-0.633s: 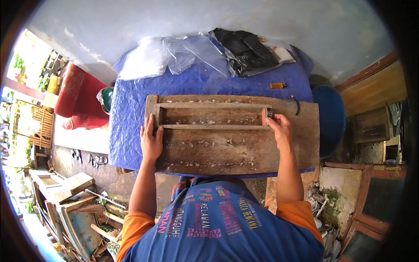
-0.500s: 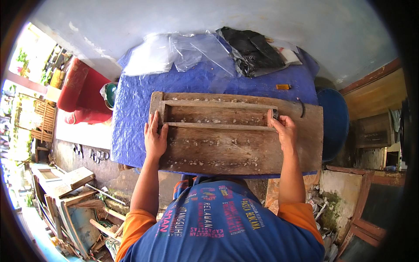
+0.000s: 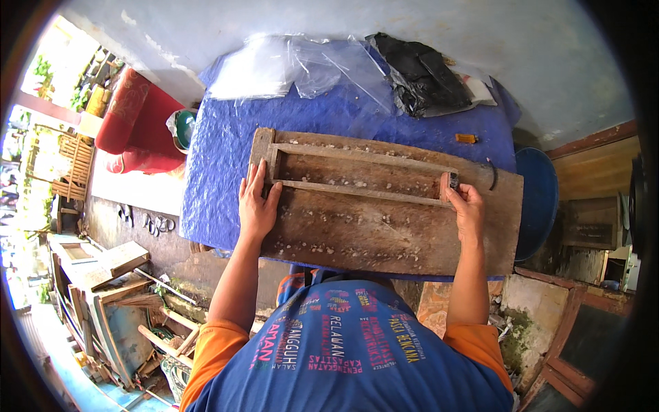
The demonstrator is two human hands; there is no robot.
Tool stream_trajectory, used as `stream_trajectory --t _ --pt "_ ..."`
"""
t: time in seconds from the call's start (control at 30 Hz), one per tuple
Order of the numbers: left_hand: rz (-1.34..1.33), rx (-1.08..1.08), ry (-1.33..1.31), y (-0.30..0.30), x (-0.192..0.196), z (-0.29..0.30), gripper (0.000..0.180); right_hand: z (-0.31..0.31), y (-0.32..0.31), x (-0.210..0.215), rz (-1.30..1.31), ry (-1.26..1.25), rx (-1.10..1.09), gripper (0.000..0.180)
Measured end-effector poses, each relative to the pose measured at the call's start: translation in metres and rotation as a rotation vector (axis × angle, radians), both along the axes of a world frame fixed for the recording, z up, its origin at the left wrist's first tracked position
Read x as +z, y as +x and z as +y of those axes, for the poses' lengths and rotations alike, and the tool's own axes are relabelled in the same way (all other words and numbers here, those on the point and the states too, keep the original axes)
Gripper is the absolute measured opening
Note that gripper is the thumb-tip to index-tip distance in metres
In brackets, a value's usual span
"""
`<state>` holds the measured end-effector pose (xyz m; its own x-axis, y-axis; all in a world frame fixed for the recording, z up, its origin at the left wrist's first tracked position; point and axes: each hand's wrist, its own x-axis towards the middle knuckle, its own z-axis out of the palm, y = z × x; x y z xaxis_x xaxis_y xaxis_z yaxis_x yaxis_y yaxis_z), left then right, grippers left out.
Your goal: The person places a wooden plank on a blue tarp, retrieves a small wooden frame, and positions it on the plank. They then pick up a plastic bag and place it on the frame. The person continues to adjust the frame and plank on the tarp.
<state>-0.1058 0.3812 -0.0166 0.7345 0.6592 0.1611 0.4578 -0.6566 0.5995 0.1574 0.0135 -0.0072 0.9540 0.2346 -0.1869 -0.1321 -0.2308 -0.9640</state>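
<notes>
A worn wooden board point(image 3: 384, 237) with pale flecks lies across the table. On its far part two long wooden rails, the nearer one a thin strip point(image 3: 364, 191), run from a crosspiece at the left. My left hand point(image 3: 257, 209) rests at that left end, its fingers stretched and slightly apart over the corner. At the right end of the rails, my right hand point(image 3: 469, 209) pinches a small reddish block point(image 3: 445, 187) with a dark side between thumb and fingers. The block sits upright between the rails; its lower part is hidden.
Blue sheeting point(image 3: 220, 161) covers the table. Clear plastic sheets point(image 3: 257, 72), a black plastic bag point(image 3: 419, 75) and a small orange-yellow object point(image 3: 466, 138) lie beyond the board. A dark curved strip point(image 3: 492, 174) lies at its far right. A blue tub point(image 3: 539, 202) stands right of the table.
My view has shifted, so the table and board appear farther right and slightly tilted. Both hands keep the same places on the board and block.
</notes>
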Motion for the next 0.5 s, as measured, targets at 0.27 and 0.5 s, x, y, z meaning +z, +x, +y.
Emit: stream_trajectory --t 0.27,0.5 --pt "-0.001 0.002 -0.006 0.0015 0.0027 0.0003 0.061 -0.0019 -0.0035 -0.0031 -0.013 0.052 -0.015 0.037" --pt "0.000 0.008 0.004 0.0004 0.0000 -0.0005 0.061 -0.0010 -0.0056 -0.0042 -0.101 0.004 0.005 0.032"
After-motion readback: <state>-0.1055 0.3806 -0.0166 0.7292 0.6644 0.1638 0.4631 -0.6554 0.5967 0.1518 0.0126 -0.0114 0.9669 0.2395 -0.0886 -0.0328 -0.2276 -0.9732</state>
